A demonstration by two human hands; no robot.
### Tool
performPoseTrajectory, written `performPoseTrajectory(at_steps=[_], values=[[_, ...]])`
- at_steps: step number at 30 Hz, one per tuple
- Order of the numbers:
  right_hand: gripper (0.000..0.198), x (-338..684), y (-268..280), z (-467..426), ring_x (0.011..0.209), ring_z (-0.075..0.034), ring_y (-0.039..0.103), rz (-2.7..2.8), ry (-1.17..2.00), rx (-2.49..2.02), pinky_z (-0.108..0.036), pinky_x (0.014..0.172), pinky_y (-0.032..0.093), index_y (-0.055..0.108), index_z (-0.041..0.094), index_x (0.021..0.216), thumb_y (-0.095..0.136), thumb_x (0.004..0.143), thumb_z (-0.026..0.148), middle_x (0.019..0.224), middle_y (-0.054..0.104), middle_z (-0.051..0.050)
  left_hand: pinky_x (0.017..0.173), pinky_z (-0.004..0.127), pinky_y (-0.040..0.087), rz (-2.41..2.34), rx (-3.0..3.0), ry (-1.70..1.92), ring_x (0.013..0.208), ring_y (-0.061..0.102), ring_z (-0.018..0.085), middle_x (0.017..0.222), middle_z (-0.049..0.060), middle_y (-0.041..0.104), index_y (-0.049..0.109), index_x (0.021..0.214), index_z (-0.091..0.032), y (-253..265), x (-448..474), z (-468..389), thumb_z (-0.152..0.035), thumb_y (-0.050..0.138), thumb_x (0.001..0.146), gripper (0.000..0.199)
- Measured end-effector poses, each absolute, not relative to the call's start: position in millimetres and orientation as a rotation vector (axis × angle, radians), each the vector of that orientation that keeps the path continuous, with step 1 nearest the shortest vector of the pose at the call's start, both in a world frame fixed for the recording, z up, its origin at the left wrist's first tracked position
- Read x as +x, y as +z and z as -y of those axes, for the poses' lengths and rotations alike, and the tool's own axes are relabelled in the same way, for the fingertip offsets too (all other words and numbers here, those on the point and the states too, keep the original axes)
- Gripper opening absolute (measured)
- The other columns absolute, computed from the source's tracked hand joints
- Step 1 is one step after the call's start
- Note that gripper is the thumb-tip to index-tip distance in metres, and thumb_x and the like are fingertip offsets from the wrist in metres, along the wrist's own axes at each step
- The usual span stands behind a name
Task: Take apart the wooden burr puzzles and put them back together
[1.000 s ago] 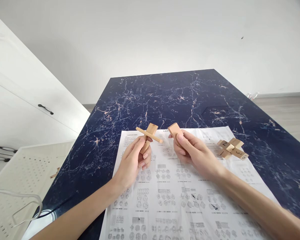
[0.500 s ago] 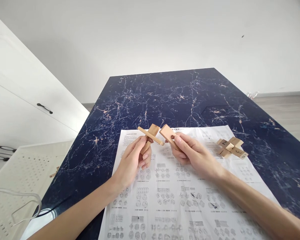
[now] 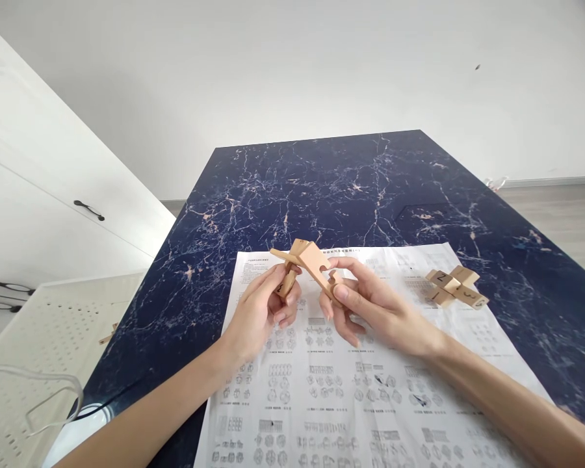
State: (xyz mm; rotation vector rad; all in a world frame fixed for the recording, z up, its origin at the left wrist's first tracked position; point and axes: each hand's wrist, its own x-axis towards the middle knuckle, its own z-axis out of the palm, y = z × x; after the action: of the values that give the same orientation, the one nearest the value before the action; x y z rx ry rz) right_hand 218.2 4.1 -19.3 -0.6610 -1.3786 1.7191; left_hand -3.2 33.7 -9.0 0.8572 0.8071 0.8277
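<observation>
My left hand [image 3: 268, 302] is closed around crossed wooden puzzle pieces [image 3: 286, 283], one of which bears a dark number. Between the fingers and thumb of my right hand [image 3: 365, 296] is a flat wooden puzzle piece [image 3: 316, 261] with a rounded notch cut in its edge. The far end of this notched piece overlaps the pieces in my left hand; whether they touch I cannot tell. To the right, an assembled cross of numbered wooden pieces [image 3: 452, 286] rests on a printed sheet [image 3: 390, 364] of puzzle diagrams.
The sheet lies on a dark blue marble-patterned table [image 3: 302, 188]. At the left are a white perforated surface [image 3: 49, 318] with a pale cable [image 3: 39, 370] and a white cabinet [image 3: 53, 162] with black handles. A white wall [image 3: 322, 65] stands behind the table.
My right hand has turned the flat piece, so its notch now shows, and brought its end over to the left-hand pieces. My left hand has tilted its pieces slightly.
</observation>
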Motion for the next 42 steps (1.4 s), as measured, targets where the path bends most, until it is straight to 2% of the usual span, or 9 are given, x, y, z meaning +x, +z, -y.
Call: performPoseTrajectory(at_steps=[13, 18, 22, 26, 32, 36, 42], values=[[0.012, 218.4, -20.8, -2.2, 0.053, -0.004, 0.056, 1.379, 1.74, -0.624, -0.023, 0.052, 0.037, 0.039, 0.031, 0.128, 0.046, 0.121, 0.038, 0.097, 0.065, 0.005, 0.046, 0.016, 0.032, -0.713, 0.738, 0.675, 0.047, 0.02, 0.006, 0.06, -0.008, 0.034, 0.045, 0.073, -0.019, -11.6, -4.8, -35.8, -0.035, 0.046, 0.115, 0.045], [0.011, 218.7, -23.9, -2.6, 0.052, -0.004, 0.057, 1.391, 1.704, -0.666, -0.023, 0.05, 0.036, 0.039, 0.031, 0.127, 0.046, 0.121, 0.037, 0.096, 0.065, 0.005, 0.046, 0.016, 0.033, -0.708, 0.749, 0.68, 0.046, 0.021, 0.005, 0.062, -0.007, 0.037, 0.043, 0.072, -0.018, -11.2, -3.8, -35.4, -0.035, 0.043, 0.116, 0.047], [0.01, 219.4, -25.3, -2.2, 0.052, -0.004, 0.057, 1.41, 1.652, -0.694, -0.023, 0.051, 0.037, 0.038, 0.03, 0.127, 0.044, 0.121, 0.036, 0.096, 0.065, 0.005, 0.045, 0.015, 0.035, -0.728, 0.778, 0.704, 0.046, 0.023, 0.005, 0.064, -0.008, 0.04, 0.048, 0.078, -0.018, -12.5, -2.1, -33.5, -0.037, 0.046, 0.116, 0.042], [0.01, 219.8, -25.2, -1.7, 0.052, -0.005, 0.057, 1.429, 1.636, -0.694, -0.025, 0.053, 0.038, 0.038, 0.03, 0.126, 0.044, 0.121, 0.035, 0.095, 0.065, 0.005, 0.045, 0.015, 0.037, -0.716, 0.808, 0.702, 0.046, 0.024, 0.005, 0.064, -0.007, 0.042, 0.045, 0.076, -0.019, -14.7, -1.7, -32.8, -0.037, 0.049, 0.115, 0.044], [0.015, 219.3, -23.9, -2.4, 0.053, -0.004, 0.057, 1.423, 1.633, -0.698, -0.025, 0.055, 0.042, 0.038, 0.031, 0.127, 0.048, 0.12, 0.04, 0.095, 0.067, 0.006, 0.046, 0.015, 0.035, -0.685, 0.768, 0.682, 0.046, 0.019, 0.004, 0.063, -0.008, 0.038, 0.042, 0.073, -0.019, -12.8, -3.8, -34.5, -0.035, 0.046, 0.116, 0.046], [0.019, 219.3, -22.7, -2.7, 0.051, -0.005, 0.058, 1.412, 1.642, -0.709, -0.024, 0.051, 0.039, 0.039, 0.03, 0.126, 0.051, 0.118, 0.043, 0.094, 0.069, 0.005, 0.044, 0.015, 0.031, -0.629, 0.713, 0.646, 0.045, 0.016, 0.005, 0.061, -0.009, 0.033, 0.042, 0.073, -0.019, -10.7, -5.0, -36.6, -0.032, 0.041, 0.117, 0.046], [0.019, 218.5, -23.2, -2.9, 0.052, -0.007, 0.064, 1.397, 1.673, -0.736, -0.023, 0.047, 0.035, 0.04, 0.029, 0.126, 0.05, 0.119, 0.043, 0.094, 0.071, 0.003, 0.045, 0.016, 0.032, -0.607, 0.732, 0.6, 0.044, 0.017, 0.005, 0.059, -0.008, 0.033, 0.042, 0.068, -0.019, -8.4, -4.9, -36.0, -0.034, 0.04, 0.116, 0.05]])
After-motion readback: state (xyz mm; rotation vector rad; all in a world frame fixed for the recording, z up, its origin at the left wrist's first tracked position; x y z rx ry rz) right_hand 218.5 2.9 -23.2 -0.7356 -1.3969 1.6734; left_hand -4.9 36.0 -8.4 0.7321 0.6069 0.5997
